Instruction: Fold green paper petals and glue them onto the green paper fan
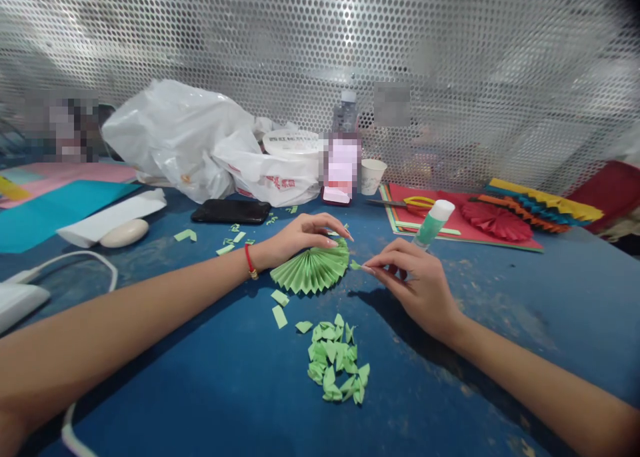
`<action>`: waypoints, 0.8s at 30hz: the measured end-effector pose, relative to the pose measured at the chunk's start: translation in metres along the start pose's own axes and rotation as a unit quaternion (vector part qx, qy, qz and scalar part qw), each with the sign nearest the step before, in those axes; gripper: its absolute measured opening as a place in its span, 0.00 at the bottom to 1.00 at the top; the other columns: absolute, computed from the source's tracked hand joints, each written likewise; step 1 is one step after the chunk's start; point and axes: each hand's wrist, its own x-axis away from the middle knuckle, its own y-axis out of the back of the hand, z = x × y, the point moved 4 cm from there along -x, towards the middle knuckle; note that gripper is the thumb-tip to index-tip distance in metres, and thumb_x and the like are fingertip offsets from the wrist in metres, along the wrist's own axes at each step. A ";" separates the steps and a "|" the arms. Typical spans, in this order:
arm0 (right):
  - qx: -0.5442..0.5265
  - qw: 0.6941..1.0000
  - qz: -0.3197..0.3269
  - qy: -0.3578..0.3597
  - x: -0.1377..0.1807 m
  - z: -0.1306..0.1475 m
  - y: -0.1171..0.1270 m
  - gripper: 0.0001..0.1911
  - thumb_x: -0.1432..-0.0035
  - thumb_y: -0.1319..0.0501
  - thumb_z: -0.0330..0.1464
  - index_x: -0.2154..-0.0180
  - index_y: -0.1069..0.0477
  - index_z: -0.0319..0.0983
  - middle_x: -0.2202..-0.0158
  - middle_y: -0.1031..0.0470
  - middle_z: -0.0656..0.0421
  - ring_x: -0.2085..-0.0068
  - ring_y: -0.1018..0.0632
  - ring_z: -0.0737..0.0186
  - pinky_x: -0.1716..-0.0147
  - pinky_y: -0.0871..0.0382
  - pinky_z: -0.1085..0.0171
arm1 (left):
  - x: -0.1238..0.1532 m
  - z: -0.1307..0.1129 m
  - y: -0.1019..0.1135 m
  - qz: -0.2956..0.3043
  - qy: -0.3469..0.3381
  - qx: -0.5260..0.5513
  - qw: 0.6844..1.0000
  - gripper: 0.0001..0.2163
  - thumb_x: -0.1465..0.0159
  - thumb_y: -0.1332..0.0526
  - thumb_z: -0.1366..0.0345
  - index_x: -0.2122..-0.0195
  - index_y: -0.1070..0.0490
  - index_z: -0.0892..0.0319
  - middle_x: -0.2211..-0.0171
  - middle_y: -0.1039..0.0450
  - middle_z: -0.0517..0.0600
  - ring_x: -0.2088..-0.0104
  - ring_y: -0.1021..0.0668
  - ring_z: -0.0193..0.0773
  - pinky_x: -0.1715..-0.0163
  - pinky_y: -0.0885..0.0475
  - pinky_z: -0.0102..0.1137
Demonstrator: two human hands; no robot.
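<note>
A green pleated paper fan (311, 272) lies on the blue table (210, 377). My left hand (300, 238), with a red cord at the wrist, rests its fingertips on the fan's upper edge, fingers together. My right hand (413, 284) pinches a small green paper piece (355, 265) just right of the fan, and a green-and-white glue stick (433, 224) stands up from behind its fingers. A heap of several small green folded pieces (336, 358) lies in front of the fan.
A black phone (231, 211), white plastic bags (200, 144), a bottle (344, 114) and a paper cup (373, 176) sit behind. Scissors (405, 204) lie on red paper beside a red fan (496, 220) and multicoloured pleats (545, 207). A perforated metal screen (320, 44) closes the back. White cable at left.
</note>
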 end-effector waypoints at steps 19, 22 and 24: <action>0.059 0.995 0.076 -0.010 -0.007 0.002 -0.027 0.07 0.35 0.40 0.28 0.63 0.22 0.38 0.67 0.24 0.57 0.68 0.24 0.65 0.68 0.33 0.67 | 0.005 -0.003 0.002 -0.003 -0.005 -0.039 0.999 0.07 0.40 0.34 0.68 0.66 0.16 0.53 0.57 0.22 0.52 0.51 0.23 0.45 0.44 0.32 0.41; 0.062 0.995 0.083 -0.005 -0.007 0.002 -0.027 0.08 0.34 0.40 0.28 0.63 0.22 0.38 0.67 0.24 0.57 0.68 0.24 0.65 0.68 0.32 0.67 | 0.007 -0.003 0.000 0.006 -0.023 -0.071 0.997 0.06 0.39 0.34 0.67 0.64 0.16 0.52 0.56 0.22 0.52 0.50 0.24 0.45 0.44 0.33 0.41; 0.074 0.994 0.084 0.002 -0.007 0.002 -0.028 0.08 0.34 0.40 0.29 0.63 0.21 0.38 0.68 0.24 0.57 0.68 0.24 0.65 0.69 0.33 0.66 | 0.008 -0.005 -0.002 0.006 -0.048 -0.117 0.992 0.06 0.38 0.34 0.66 0.63 0.16 0.52 0.55 0.22 0.51 0.49 0.25 0.46 0.44 0.34 0.41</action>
